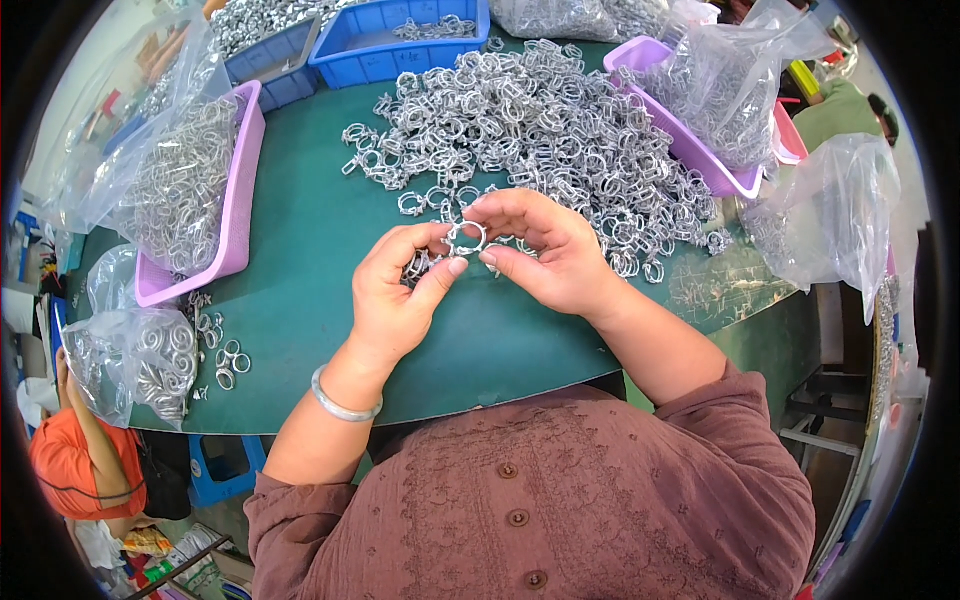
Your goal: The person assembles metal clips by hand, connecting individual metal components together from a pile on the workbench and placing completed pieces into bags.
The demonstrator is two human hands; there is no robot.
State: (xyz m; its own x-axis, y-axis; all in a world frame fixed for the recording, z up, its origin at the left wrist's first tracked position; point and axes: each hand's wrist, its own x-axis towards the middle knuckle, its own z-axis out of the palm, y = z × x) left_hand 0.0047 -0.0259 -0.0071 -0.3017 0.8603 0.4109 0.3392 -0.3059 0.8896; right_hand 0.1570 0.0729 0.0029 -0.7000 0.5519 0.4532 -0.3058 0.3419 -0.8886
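In front of my chest, both hands hold one silver metal ring above the green table. My left hand, with a pale bangle on its wrist, pinches the ring between thumb and forefinger. Across from it, my right hand has its thumb and fingertips closed on the ring's other side. More silver rings show by the left palm; whether they lie in that hand or on the table I cannot tell. Just beyond my fingers spreads a large heap of similar rings.
Lilac baskets stand left and right, with clear bags of metal pieces. Blue bins line the far side. Loose rings and a bag of scroll-shaped pieces lie at left. A person in orange is beyond.
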